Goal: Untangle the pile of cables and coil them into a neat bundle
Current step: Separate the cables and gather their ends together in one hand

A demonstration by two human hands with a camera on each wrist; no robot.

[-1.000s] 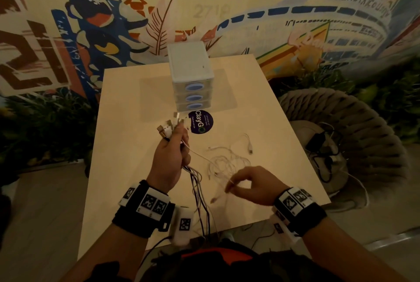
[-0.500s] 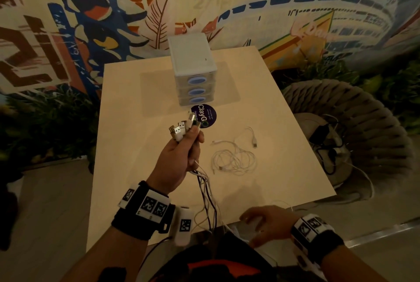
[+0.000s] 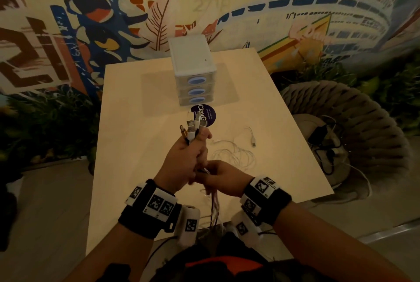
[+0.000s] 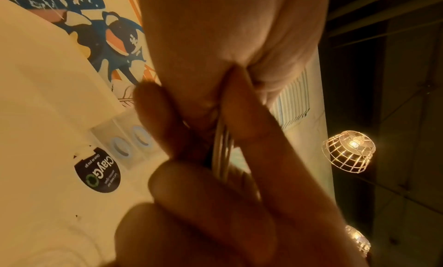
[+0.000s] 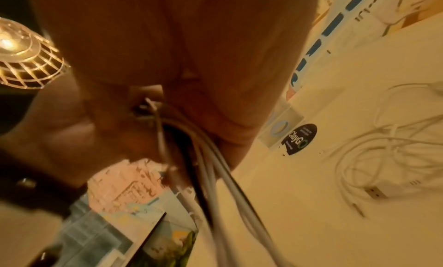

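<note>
My left hand grips a bunch of cables upright above the table, their plug ends fanning out above the fist. The strands hang down past the table's front edge. Just below that fist, my right hand has its fingers curled round the same hanging strands. In the left wrist view the white strands run between curled fingers. A loose tangle of thin white cable lies on the table to the right of both hands, one plug at its far end.
A white three-drawer box stands at the middle back of the pale wooden table, a round dark sticker in front of it. A woven chair with black cables is at the right. A mural wall lies behind.
My right hand came up from below the table's front edge and closed round the hanging strands under my left fist. The left hand kept its hold on the plug ends.
</note>
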